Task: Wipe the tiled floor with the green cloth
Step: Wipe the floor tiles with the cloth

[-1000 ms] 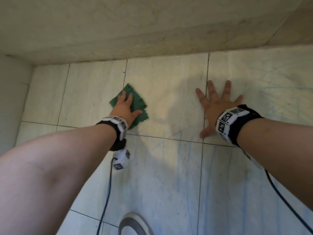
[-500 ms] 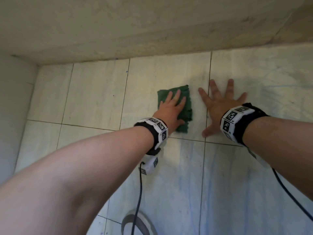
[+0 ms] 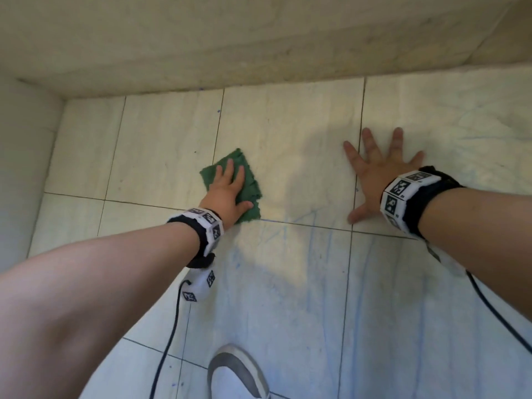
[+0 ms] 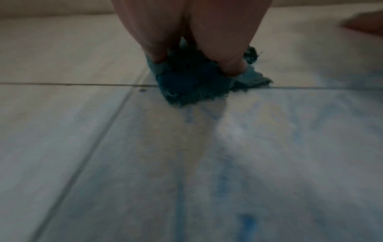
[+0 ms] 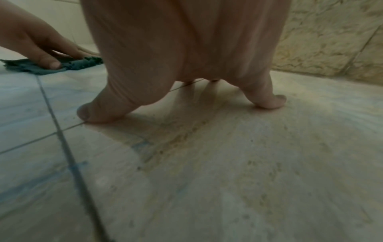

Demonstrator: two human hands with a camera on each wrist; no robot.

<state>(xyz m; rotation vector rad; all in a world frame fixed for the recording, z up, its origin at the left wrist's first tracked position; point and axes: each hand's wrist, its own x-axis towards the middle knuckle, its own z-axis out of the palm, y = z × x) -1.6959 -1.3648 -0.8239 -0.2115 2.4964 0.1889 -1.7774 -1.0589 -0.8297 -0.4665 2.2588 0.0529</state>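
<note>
Green cloth [image 3: 248, 188] flat under left hand [image 3: 227, 194], fingers straight & pressing, mid-wipe; right hand [image 3: 374, 174] splayed bracing on tiled floor [image 3: 161, 145]; next prob. sweep toward blue-streaked tiles w/ steady pressure.

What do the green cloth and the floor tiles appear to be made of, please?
Green cloth: probably woven or terry fabric, matte, going by its frayed, fuzzy edges. Floor tiles: likely glazed ceramic or polished stone, pale and veined, with a soft sheen and dark grout lines.

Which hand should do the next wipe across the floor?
Probably the left hand: its fingers already press flat on the green cloth. The right hand lies spread on the bare tiled floor, apart from the cloth, apparently bracing.
</note>
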